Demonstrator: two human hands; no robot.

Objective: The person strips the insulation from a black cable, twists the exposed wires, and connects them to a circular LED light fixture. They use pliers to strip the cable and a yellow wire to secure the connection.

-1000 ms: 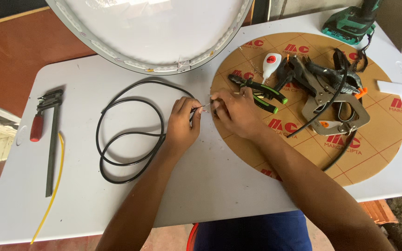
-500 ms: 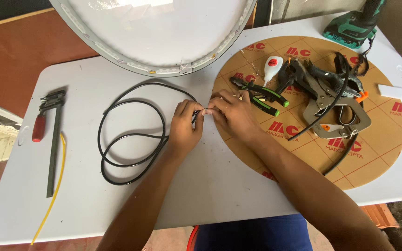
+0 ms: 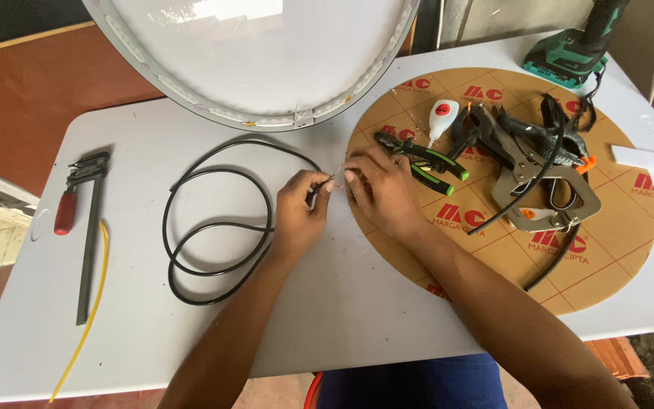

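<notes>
Pinching the black cable point(image 3: 217, 227)'s bared end beside the brown disc point(image 3: 493, 250), left hand point(image 3: 300, 212) and right hand point(image 3: 380, 189) grip tightly; the thin strands could snap if twisted hard.

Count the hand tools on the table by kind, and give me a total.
Bar clamp: 1
Green-handled pliers: 1
Locking pliers: 1
Cordless drill: 1
Total: 4, though the dark pile beside the locking pliers may hide more.

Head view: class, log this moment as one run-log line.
left hand: pinches black cable end | right hand: fingertips at same end | green-handled pliers: untouched beside right hand
</notes>
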